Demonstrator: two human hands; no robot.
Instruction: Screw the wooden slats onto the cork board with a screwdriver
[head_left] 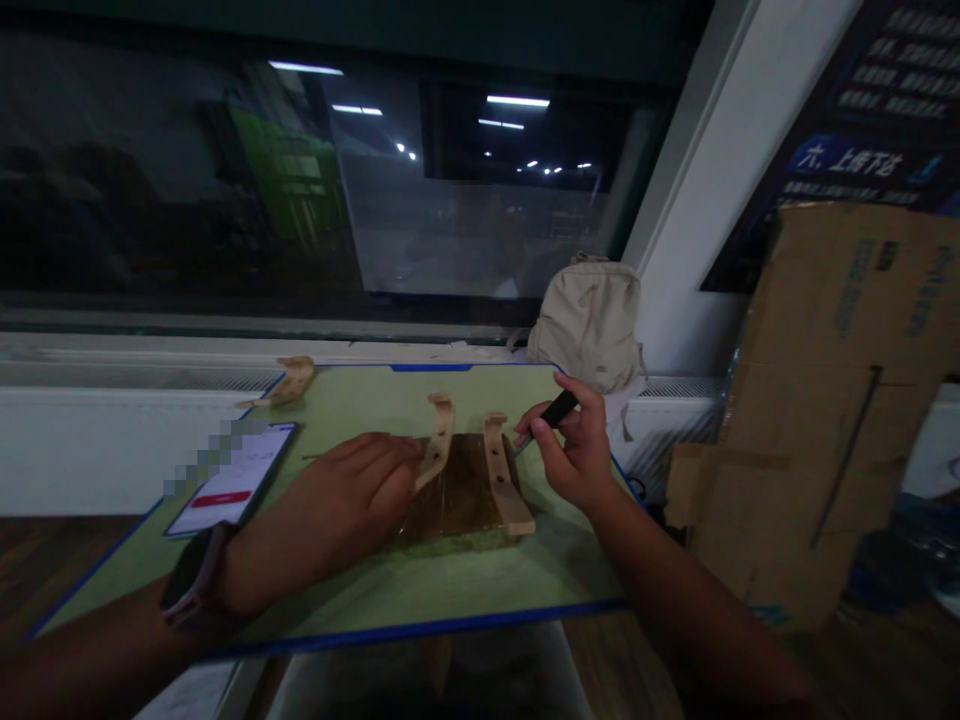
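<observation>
My left hand (364,495), with a watch on its wrist, is closed with its fingertips at the left curved wooden piece (442,425), which has dark holes in it. A similar wooden piece (495,455) lies to its right. Both rest on a shiny brown flat block (465,490). In my right hand (577,450) is a black-handled tool (559,408), gripped between thumb and fingers. Its thin metal tip points down and left, close to the right piece; I cannot tell whether they touch. A thin dark rod (313,457) shows beside my left hand.
The blue-edged green board (555,575) carries a lit phone (240,480) at left and another wooden piece (294,378) at its back left corner. Behind it are a beige backpack (589,315) and a window. A large cardboard sheet (840,400) stands at right.
</observation>
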